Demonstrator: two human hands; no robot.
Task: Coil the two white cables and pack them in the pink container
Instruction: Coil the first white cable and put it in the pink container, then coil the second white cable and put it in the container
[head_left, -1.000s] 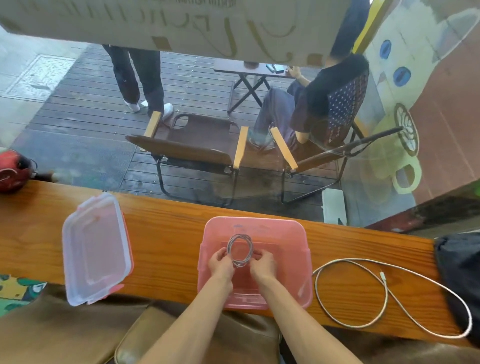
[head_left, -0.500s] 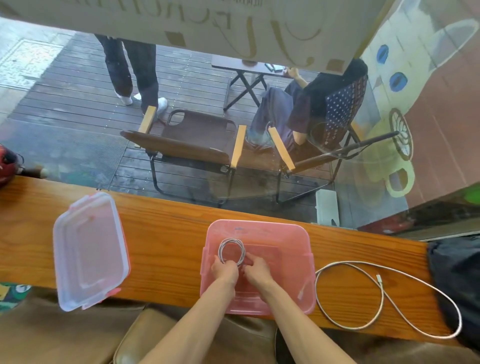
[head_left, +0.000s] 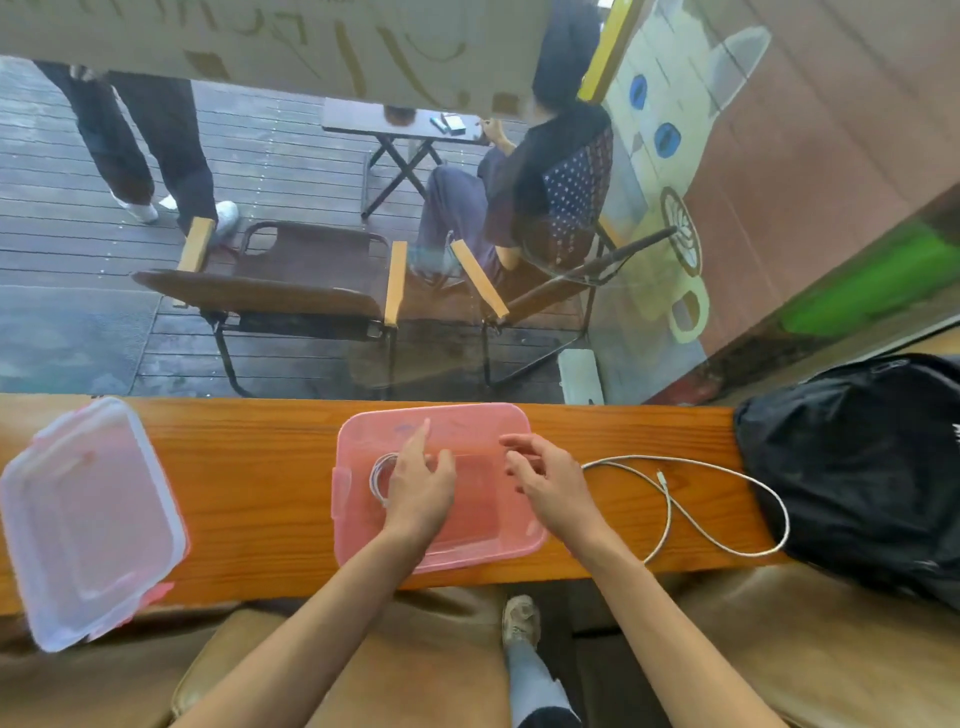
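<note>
The open pink container (head_left: 363, 551) sits at the middle of the wooden counter. A coiled white cable (head_left: 378, 475) lies inside it at the left, partly hidden under my left hand (head_left: 418, 480), which hovers over it with fingers spread and empty. My right hand (head_left: 548, 478) is over the container's right rim, fingers apart, holding nothing. The second white cable (head_left: 727, 545) lies uncoiled in loose loops on the counter just right of the container.
The container's clear lid (head_left: 85, 519) with pink clips lies at the counter's left end, overhanging the near edge. A black bag (head_left: 852, 462) sits at the right end, touching the loose cable. The counter (head_left: 260, 499) meets a glass window; chairs and people are outside.
Both hands have let go of the coiled cable, which now rests in the container. My right hand has moved right toward the container's rim. The view has shifted left.
</note>
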